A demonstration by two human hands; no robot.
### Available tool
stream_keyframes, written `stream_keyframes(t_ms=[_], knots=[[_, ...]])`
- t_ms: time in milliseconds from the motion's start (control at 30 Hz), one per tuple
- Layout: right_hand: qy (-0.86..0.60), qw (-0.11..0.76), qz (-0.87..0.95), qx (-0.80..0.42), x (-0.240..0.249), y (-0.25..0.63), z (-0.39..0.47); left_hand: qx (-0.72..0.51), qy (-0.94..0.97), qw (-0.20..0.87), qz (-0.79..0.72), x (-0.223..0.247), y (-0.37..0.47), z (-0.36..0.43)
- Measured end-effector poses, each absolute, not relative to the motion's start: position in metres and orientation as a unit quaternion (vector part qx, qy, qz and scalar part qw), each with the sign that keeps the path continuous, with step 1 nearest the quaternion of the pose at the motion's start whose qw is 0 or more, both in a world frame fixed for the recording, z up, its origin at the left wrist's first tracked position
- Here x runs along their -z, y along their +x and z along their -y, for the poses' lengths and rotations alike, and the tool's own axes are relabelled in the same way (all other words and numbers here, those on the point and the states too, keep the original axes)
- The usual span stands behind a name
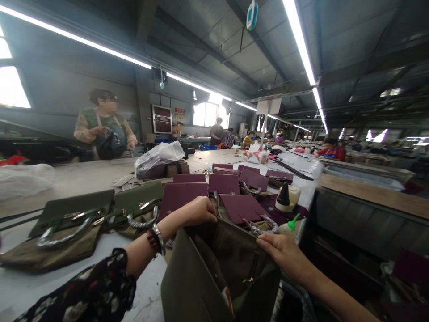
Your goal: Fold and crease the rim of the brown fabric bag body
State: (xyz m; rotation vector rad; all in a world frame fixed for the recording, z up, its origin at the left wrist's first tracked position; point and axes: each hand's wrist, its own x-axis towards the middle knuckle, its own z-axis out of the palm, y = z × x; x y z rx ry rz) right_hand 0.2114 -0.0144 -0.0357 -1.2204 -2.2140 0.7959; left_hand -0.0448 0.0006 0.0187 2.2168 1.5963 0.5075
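An olive-green handbag (197,281) stands open at the near edge of the long worktable (77,179), its brown lining showing. My left hand (199,210) grips the bag's far rim, fingers curled over the edge. My right hand (279,250) pinches the rim on the right side. A bracelet and a floral sleeve are on my left arm. Two more olive bags (100,210) with wrapped handles lie flat on the table to the left.
Several maroon bags (224,183) stand in rows behind. A glue bottle with a black nozzle (284,197) and a green-capped bottle (291,223) sit to the right. A plastic-wrapped bundle (159,158) lies farther back. A person in an apron (103,125) works across the table.
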Motion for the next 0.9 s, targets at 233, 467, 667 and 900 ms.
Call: stream_keyframes(t_ms=[233,467,667,900], knots=[[-0.401,0.145,0.868,-0.253,0.017,0.206,0.009,-0.204,0.785,0.196,-0.552,-0.021,-0.046,0.008],[-0.370,0.109,0.882,-0.271,0.005,0.160,0.013,-0.365,0.696,0.090,-0.612,-0.038,-0.057,0.061],[-0.378,0.172,0.854,-0.313,0.019,0.140,0.021,-0.446,0.636,0.062,-0.627,0.003,-0.047,0.173],[-0.433,0.136,0.775,-0.440,0.009,0.135,0.067,-0.430,0.578,0.087,-0.688,0.065,-0.038,0.203]])
